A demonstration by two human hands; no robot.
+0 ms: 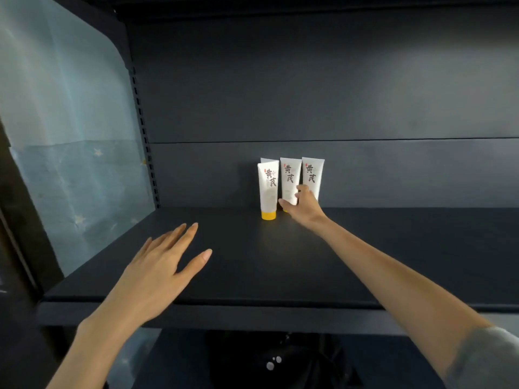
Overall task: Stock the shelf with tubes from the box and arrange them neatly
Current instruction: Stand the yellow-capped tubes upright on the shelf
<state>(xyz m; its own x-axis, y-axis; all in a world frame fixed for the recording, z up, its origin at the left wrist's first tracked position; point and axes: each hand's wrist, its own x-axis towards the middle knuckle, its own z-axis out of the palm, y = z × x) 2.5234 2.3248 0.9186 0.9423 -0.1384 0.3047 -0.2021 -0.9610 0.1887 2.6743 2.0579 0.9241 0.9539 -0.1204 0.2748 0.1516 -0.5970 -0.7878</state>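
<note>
Left hand [157, 265] hovers at seven o'clock over the shelf [280, 262], grip wide and empty. Dead centre, four tubes [268, 189] stand, one half hidden behind the leftmost. Right hand [304, 207], in from five o'clock, pinches the middle tube [290, 178] low down. Squaring the row, I'd say; next, release and fetch more.
</note>
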